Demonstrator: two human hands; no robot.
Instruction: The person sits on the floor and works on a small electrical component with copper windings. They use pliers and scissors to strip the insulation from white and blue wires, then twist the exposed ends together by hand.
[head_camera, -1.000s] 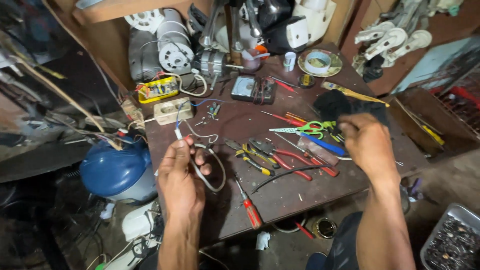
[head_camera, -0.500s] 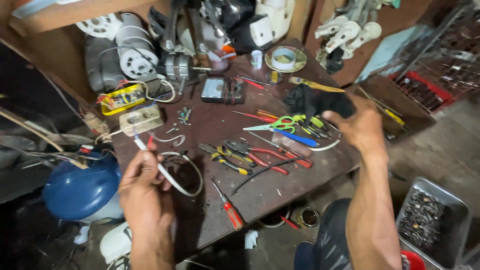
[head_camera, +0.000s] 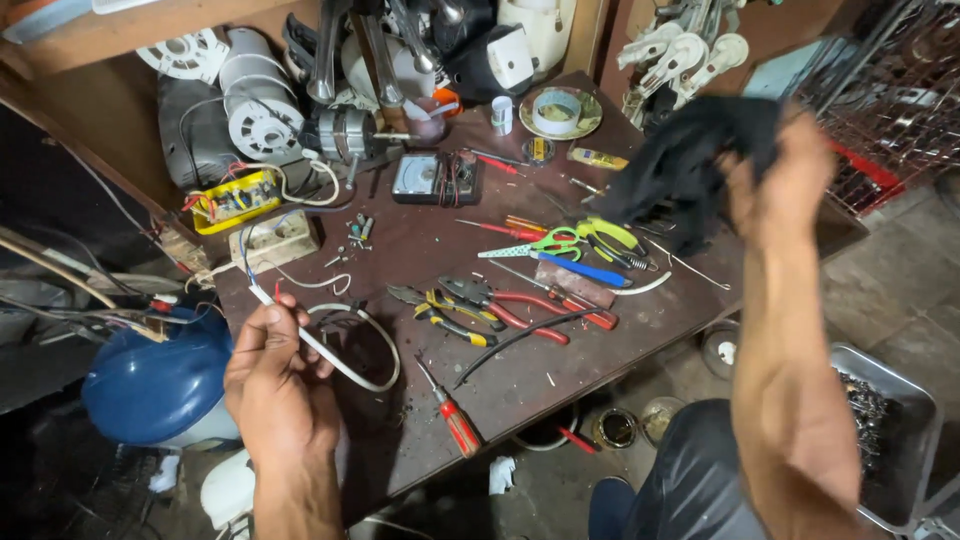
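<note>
My left hand (head_camera: 275, 375) grips a white flat cable (head_camera: 345, 362) near the table's front left edge; the cable loops to the right of my fingers and runs up toward a cream socket box (head_camera: 272, 240). My right hand (head_camera: 780, 175) is raised at the right side and holds a black cloth (head_camera: 680, 160) lifted above the table's right end. Below the cloth lie green-handled scissors (head_camera: 560, 242), a blue-handled tool (head_camera: 585, 270) and red-handled pliers (head_camera: 530, 310). A red screwdriver (head_camera: 452, 415) lies near the front edge.
The brown table (head_camera: 420, 250) carries a grey meter (head_camera: 425, 180), a tape roll on a plate (head_camera: 557, 110), a yellow device (head_camera: 235, 200) and small motors at the back. A blue round vessel (head_camera: 155, 385) sits lower left. A metal tray of scrap (head_camera: 885, 440) stands on the floor at right.
My right hand has lifted the black cloth off the table's right end and raised it. My left hand keeps the white cable. The camera has shifted toward the right.
</note>
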